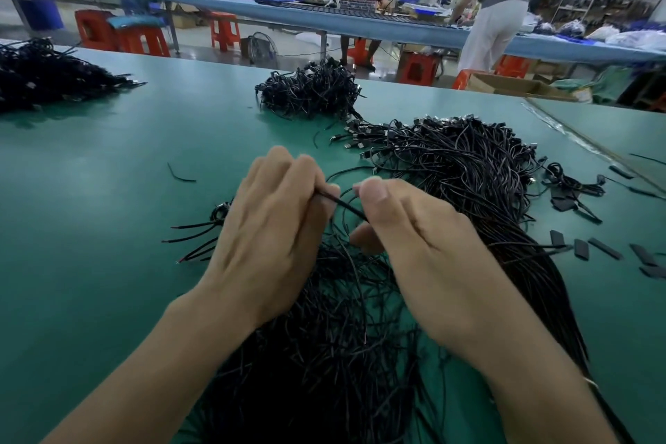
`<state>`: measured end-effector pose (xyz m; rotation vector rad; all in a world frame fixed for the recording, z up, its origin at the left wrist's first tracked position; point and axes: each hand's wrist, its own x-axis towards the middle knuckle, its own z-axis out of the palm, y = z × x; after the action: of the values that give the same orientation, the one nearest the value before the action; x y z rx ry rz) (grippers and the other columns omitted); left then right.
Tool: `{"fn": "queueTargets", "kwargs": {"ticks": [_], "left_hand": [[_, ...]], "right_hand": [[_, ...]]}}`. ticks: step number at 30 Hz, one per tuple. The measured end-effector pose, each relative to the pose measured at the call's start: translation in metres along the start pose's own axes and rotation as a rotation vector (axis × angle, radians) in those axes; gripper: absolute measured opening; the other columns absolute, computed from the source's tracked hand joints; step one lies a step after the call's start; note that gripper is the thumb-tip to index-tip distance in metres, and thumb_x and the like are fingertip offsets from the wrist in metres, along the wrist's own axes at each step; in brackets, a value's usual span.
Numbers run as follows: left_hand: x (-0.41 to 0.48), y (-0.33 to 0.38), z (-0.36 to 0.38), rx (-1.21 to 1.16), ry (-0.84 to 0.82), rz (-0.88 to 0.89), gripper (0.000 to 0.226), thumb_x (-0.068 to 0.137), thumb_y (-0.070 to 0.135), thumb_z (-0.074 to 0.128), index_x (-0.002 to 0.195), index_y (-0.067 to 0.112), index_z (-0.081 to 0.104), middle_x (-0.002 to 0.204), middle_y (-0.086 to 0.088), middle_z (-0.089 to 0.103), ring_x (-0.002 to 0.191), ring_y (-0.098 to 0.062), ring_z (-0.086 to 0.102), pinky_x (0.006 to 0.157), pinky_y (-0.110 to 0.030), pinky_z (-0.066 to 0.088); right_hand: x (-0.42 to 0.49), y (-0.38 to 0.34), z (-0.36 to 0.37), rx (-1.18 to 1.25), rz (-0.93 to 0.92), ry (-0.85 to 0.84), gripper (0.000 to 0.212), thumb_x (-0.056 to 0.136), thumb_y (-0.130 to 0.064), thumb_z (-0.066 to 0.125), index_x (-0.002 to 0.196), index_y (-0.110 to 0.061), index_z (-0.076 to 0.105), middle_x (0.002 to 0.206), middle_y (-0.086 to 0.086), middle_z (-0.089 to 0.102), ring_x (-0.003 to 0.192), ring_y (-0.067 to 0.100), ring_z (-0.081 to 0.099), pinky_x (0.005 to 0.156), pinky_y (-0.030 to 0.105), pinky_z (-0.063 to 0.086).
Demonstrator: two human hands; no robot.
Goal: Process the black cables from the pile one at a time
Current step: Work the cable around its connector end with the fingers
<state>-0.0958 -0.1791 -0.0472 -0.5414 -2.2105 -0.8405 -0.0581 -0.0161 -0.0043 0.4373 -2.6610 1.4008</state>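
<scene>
A big pile of black cables (465, 173) with plug ends spreads over the green table (108, 173) at centre right and runs down under my arms. Above it my left hand (274, 227) and my right hand (407, 227) each pinch the same thin black cable (342, 205), which spans the short gap between their fingertips. A loop of that cable arcs up behind my right thumb. A few cables with bare red-tipped ends (194, 238) lie just left of my left hand.
A second heap of black cables (310, 90) sits further back at centre, a third heap (47, 76) at far left. Short black sleeve pieces (605, 249) are scattered at right. A stray wire scrap (180, 175) lies left. People work at a blue bench behind.
</scene>
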Motion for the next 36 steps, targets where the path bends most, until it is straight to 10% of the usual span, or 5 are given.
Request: {"fn": "queueTargets", "kwargs": {"ticks": [14,19,23,29,36], "left_hand": [[0.002,0.018,-0.002,-0.624,-0.12,-0.364,0.049,0.093,0.052,0.05,0.057,0.019,0.046,0.048,0.011,0.031,0.043,-0.007,0.025,0.042,-0.017,0.025],[0.012,0.026,-0.021,-1.424,-0.47,-0.695,0.043,0.091,0.046,0.049,0.057,0.021,0.055,0.052,0.009,0.016,0.042,-0.006,0.013,0.035,-0.014,0.017],[0.015,0.025,-0.015,-1.58,-0.263,-0.888,0.039,0.092,0.032,0.044,0.067,0.016,0.07,0.051,0.011,0.022,0.042,-0.003,0.015,0.032,-0.015,0.015],[0.009,0.013,0.004,-1.353,-0.058,-0.891,0.038,0.104,0.025,0.042,0.104,0.007,0.075,0.063,0.004,0.056,0.054,-0.007,0.054,0.048,-0.018,0.047],[-0.001,0.018,0.005,-0.747,-0.341,-0.551,0.037,0.098,0.015,0.047,0.08,0.016,0.079,0.075,-0.006,0.075,0.07,-0.012,0.07,0.062,-0.017,0.053]], "right_hand": [[0.016,0.023,-0.003,0.238,-0.102,0.404,0.023,0.097,-0.035,0.06,0.079,-0.026,0.071,0.055,0.0,0.052,0.047,0.016,0.035,0.044,0.019,0.032],[0.017,0.031,0.008,0.224,0.029,0.064,0.032,0.098,-0.038,0.055,0.07,-0.031,0.069,0.05,-0.011,0.049,0.039,0.002,0.033,0.039,0.017,0.025],[0.014,0.027,0.018,0.073,0.04,-0.172,0.043,0.1,-0.032,0.055,0.057,-0.032,0.06,0.044,-0.01,0.038,0.04,0.005,0.027,0.039,0.023,0.022],[0.008,0.024,0.017,-0.138,0.02,-0.323,0.036,0.1,-0.032,0.053,0.07,-0.012,0.058,0.047,-0.004,0.044,0.039,0.009,0.033,0.038,0.024,0.028],[0.009,0.02,-0.008,0.009,-0.165,-0.071,0.021,0.089,-0.037,0.068,0.075,-0.023,0.071,0.055,-0.005,0.06,0.044,0.004,0.047,0.04,0.021,0.037]]}}
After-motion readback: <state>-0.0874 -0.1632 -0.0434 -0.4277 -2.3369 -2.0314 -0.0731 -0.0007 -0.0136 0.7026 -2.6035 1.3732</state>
